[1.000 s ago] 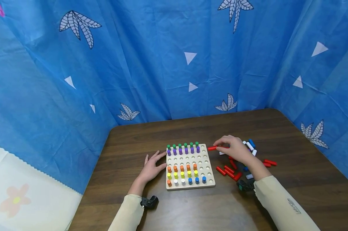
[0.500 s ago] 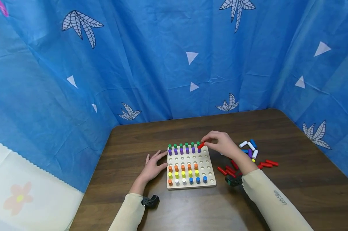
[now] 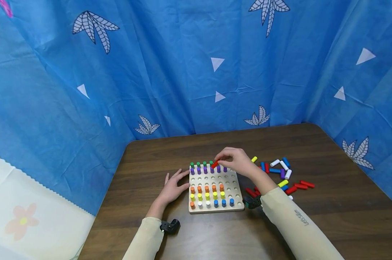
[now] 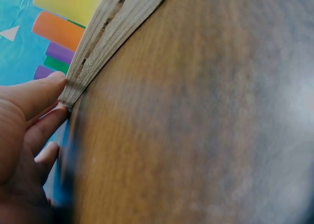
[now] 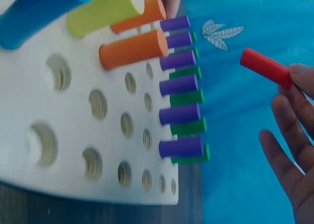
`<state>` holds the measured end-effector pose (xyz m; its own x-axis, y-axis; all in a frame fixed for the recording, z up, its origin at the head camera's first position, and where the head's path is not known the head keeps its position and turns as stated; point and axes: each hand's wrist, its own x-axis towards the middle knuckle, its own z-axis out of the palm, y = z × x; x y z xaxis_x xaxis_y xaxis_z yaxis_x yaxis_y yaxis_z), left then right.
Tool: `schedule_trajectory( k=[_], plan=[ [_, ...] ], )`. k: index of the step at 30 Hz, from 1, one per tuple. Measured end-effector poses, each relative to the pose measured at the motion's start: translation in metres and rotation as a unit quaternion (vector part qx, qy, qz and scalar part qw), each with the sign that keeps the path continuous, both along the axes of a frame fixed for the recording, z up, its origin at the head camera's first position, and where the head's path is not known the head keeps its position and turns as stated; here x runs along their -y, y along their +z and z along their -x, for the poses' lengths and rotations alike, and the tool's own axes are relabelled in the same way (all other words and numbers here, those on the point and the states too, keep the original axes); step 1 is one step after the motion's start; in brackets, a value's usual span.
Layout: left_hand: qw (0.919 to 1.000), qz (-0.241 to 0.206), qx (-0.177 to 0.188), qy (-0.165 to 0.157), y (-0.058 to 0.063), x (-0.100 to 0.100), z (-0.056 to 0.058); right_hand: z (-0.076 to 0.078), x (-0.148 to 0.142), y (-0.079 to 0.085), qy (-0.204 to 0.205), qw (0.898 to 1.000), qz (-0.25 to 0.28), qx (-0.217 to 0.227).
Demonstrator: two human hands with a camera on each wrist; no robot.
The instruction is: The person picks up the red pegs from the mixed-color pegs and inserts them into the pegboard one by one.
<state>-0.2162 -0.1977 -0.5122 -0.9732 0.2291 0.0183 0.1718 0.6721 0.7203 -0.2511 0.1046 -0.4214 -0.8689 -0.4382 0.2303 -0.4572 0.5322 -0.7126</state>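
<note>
A red peg (image 5: 266,68) is pinched at one end between the thumb and finger of my right hand (image 3: 236,160), held tilted above the far rows of a wooden pegboard (image 3: 212,179). Green pegs (image 5: 189,127) fill the board's far row, with purple pegs (image 5: 179,113) in the row before it. Orange pegs (image 3: 207,189), yellow pegs (image 3: 207,196) and a mixed row of orange, white and blue stand nearer. At the board's left edge my left hand (image 3: 172,187) rests with fingers spread, thumb and fingertips touching the rim (image 4: 73,89).
Loose pegs lie to the right of the board, among them white pegs (image 3: 284,165), red pegs (image 3: 301,186), a yellow peg (image 3: 283,183) and a purple peg (image 3: 282,173). A blue curtain (image 3: 182,72) hangs behind the dark wooden table (image 3: 156,151).
My right hand has carried the red peg leftward from the loose pegs, past the board's right edge, to above its far rows. My left hand has stayed at the board's left edge.
</note>
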Motion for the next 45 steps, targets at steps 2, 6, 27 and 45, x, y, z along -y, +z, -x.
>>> schedule_trajectory(
  k=[2, 6, 27, 45],
  plan=[
    [1.0000, 0.003, -0.001, -0.002, -0.001, 0.000, 0.000, 0.001, 0.005, 0.000, 0.007, 1.000, 0.003, 0.003],
    [1.0000, 0.004, 0.001, -0.002, 0.000, -0.001, 0.000, 0.001, 0.014, 0.000, 0.018, 1.000, 0.002, 0.010],
    [1.0000, 0.007, 0.006, 0.002, 0.001, 0.001, -0.001, 0.007, 0.063, -0.011, 0.053, 0.997, -0.007, 0.047],
    [1.0000, 0.007, 0.003, 0.001, 0.000, 0.001, 0.000, 0.008, 0.081, -0.017, 0.079, 0.994, -0.026, 0.068]
  ],
)
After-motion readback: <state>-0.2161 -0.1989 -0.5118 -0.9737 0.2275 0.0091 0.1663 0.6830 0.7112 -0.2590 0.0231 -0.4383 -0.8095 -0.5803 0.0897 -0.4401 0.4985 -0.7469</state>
